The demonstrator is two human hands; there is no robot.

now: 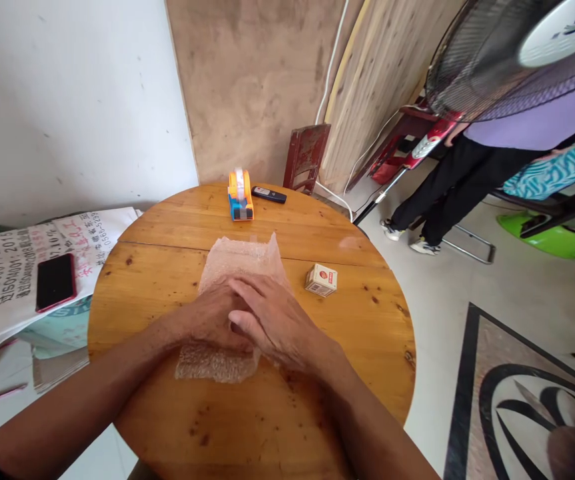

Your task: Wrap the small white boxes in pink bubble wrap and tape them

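Round table: you face a wooden table (377,347) whose curved rim shows nearly all round; take its middle as the clock's centre for what follows.
Bubble wrap: the sheet (217,365) lies around the centre, its near edge showing toward 7 o'clock, its far edge toward 12, one far corner standing up toward 1. It stays well inside the rim.
Left hand: your left hand (217,313) rests palm down on the wrap; its fingers are mostly covered, so I cannot tell whether they grip.
Right hand: your right hand (272,320) lies across it, the two touching, fingers extended, thumb apart from them.
Forearms: your left forearm (92,387) crosses the rim near 8 o'clock, your right forearm (372,420) near 5.
Small box: the box (322,280) sits at 2 o'clock, just beside the wrap, with bare wood out to the rim.
Tape dispenser: the dispenser (240,200) stands near the 12 o'clock rim, with bare wood between it and the wrap.
Dark device: the slim device (268,194) lies just right of it, close to the rim.
Beyond the rim: a chair (307,157) at 1 o'clock; a fan (492,60) and a person (457,173) toward 2; a phone (56,282) on printed sacking (7,267) between 9 and 10.
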